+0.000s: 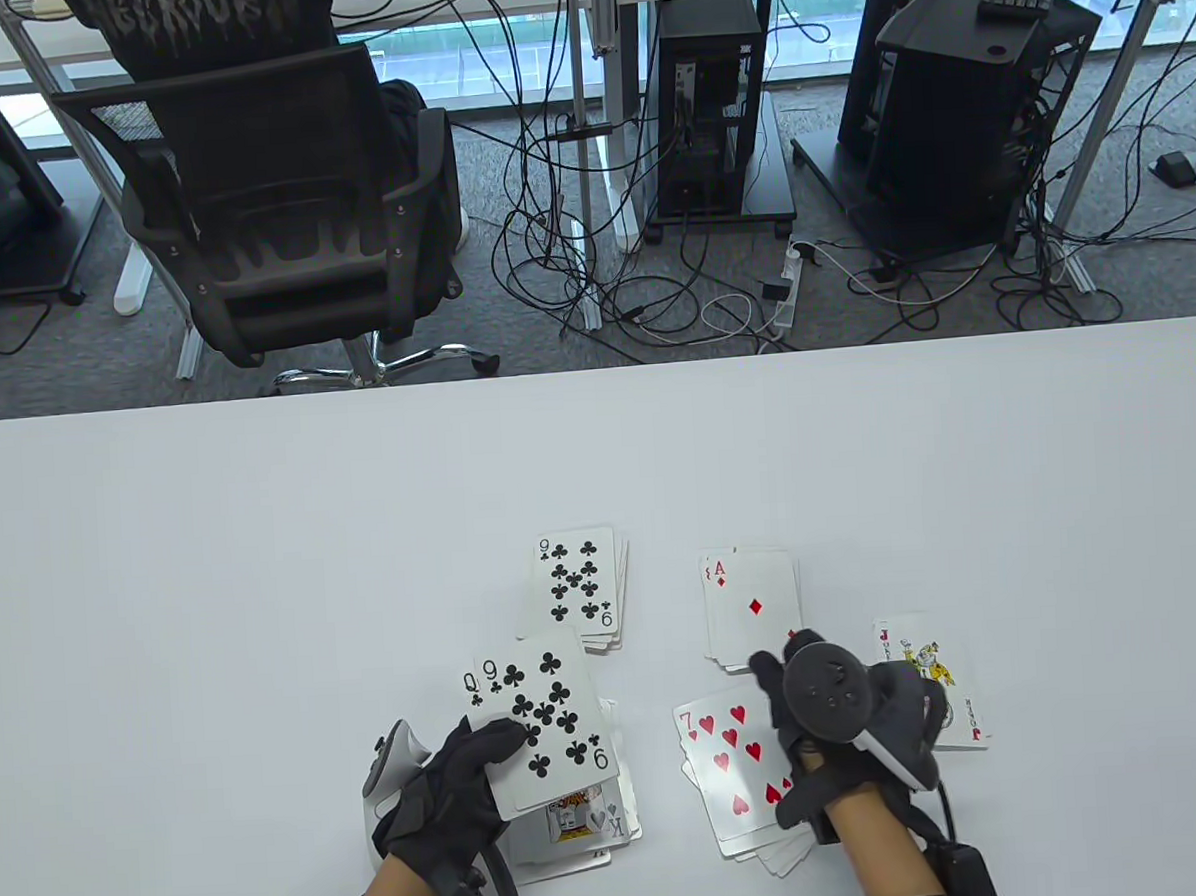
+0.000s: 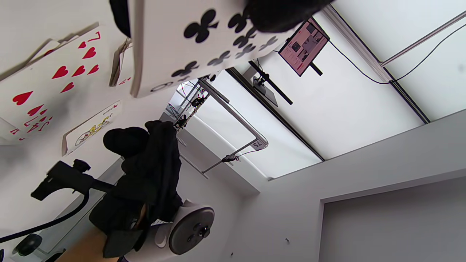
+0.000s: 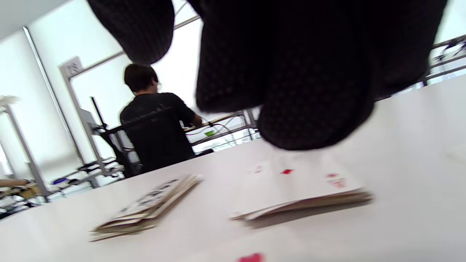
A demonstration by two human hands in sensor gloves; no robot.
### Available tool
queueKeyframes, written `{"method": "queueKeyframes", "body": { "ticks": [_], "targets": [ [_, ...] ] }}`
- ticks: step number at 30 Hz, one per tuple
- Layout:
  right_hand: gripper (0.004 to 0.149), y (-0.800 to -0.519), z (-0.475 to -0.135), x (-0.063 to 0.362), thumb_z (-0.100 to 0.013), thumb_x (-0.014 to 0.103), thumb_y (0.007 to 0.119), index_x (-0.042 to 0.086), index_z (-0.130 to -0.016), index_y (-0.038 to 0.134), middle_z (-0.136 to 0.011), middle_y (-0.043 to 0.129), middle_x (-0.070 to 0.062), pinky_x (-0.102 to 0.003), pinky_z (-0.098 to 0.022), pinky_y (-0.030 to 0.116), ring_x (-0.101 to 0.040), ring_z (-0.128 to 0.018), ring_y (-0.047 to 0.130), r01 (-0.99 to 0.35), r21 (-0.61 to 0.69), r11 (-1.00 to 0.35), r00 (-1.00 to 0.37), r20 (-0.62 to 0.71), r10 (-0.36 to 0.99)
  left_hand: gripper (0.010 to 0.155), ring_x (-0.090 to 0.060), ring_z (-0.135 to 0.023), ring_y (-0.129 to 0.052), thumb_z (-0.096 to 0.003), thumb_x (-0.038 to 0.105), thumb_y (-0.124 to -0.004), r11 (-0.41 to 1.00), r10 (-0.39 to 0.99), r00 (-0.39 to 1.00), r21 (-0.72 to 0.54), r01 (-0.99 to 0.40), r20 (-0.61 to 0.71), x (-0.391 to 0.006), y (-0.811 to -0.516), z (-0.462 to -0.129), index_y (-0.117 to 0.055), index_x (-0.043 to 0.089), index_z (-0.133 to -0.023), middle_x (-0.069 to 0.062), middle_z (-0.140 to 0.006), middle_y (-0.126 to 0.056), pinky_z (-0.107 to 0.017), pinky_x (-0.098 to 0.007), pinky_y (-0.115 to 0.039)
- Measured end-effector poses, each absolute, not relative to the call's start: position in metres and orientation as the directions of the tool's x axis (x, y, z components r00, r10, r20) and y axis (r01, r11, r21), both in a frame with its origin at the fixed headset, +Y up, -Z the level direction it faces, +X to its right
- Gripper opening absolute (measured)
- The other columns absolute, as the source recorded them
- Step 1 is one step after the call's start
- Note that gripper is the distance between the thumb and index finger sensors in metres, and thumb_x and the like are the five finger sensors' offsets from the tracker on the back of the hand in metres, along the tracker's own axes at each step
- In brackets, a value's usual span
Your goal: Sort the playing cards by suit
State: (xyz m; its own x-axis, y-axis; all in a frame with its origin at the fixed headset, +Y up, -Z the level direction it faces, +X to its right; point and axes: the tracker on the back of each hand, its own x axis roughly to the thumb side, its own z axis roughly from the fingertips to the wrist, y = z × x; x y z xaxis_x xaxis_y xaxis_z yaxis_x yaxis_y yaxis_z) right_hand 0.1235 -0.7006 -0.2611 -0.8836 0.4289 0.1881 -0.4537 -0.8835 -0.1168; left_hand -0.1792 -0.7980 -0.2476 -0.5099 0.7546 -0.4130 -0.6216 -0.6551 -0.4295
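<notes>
My left hand point(image 1: 489, 749) grips a few cards with a nine of clubs point(image 1: 542, 711) on top and a queen of clubs behind it; the nine also shows in the left wrist view point(image 2: 189, 36). It holds them just above a pile with a king point(image 1: 577, 820) showing. A clubs pile point(image 1: 577, 589) lies further back, also in the right wrist view point(image 3: 153, 207). My right hand point(image 1: 800, 678) hovers empty over the near edge of the diamonds pile point(image 1: 751, 600) topped by an ace, fingers point(image 3: 316, 91) hanging above that pile point(image 3: 302, 193). A hearts pile topped by a seven point(image 1: 735, 761) lies under its wrist.
A joker point(image 1: 931, 681) lies face up right of my right hand, also in the left wrist view point(image 2: 91, 129). The white table point(image 1: 265, 586) stretches wide to the left and back. An office chair point(image 1: 275, 215) and cables stand beyond the far edge.
</notes>
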Motion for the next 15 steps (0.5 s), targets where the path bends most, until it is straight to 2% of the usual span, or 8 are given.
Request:
{"method": "queueKeyframes", "body": {
  "ticks": [3, 9, 12, 15],
  "targets": [
    [0.059, -0.705, -0.252, 0.085, -0.055, 0.035, 0.068, -0.021, -0.076, 0.073, -0.039, 0.094, -0.015, -0.055, -0.035, 0.081, -0.035, -0.026, 0.097, -0.576, 0.005, -0.818, -0.776, 0.31, 0.549, 0.051, -0.022, -0.096, -0.074, -0.0628, 0.037, -0.062, -0.655, 0.755, -0.51, -0.432, -0.62, -0.412, -0.179, -0.798, -0.247, -0.04, 0.03, -0.108, 0.003, -0.11, -0.056, -0.072, -0.043, -0.065],
    [0.078, -0.716, -0.24, 0.044, -0.055, 0.046, 0.069, -0.024, -0.085, 0.056, -0.053, 0.088, -0.021, -0.061, -0.041, 0.076, -0.041, -0.039, 0.094, -0.674, 0.17, -0.719, -0.633, 0.369, 0.681, 0.051, -0.022, -0.096, -0.074, -0.0628, 0.037, -0.062, -0.653, 0.757, -0.514, -0.444, -0.613, -0.403, -0.178, -0.796, -0.248, -0.04, 0.03, -0.108, 0.003, -0.11, -0.056, -0.072, -0.043, -0.065],
    [0.084, -0.724, -0.234, 0.035, -0.052, 0.048, 0.073, -0.025, -0.086, 0.05, -0.055, 0.085, -0.018, -0.061, -0.042, 0.075, -0.041, -0.042, 0.092, -0.688, 0.181, -0.703, -0.61, 0.38, 0.695, 0.051, -0.022, -0.096, -0.074, -0.0628, 0.037, -0.062, -0.653, 0.757, -0.512, -0.442, -0.615, -0.406, -0.178, -0.796, -0.247, -0.04, 0.03, -0.108, 0.003, -0.11, -0.056, -0.072, -0.043, -0.065],
    [0.078, -0.728, -0.23, 0.034, -0.049, 0.045, 0.076, -0.021, -0.083, 0.054, -0.048, 0.085, -0.009, -0.056, -0.04, 0.079, -0.033, -0.036, 0.095, -0.696, 0.116, -0.708, -0.619, 0.402, 0.675, 0.05, -0.022, -0.096, -0.074, -0.0628, 0.037, -0.062, -0.651, 0.759, -0.509, -0.448, -0.613, -0.406, -0.178, -0.796, -0.247, -0.04, 0.031, -0.108, 0.003, -0.11, -0.056, -0.072, -0.043, -0.065]
  ]
}}
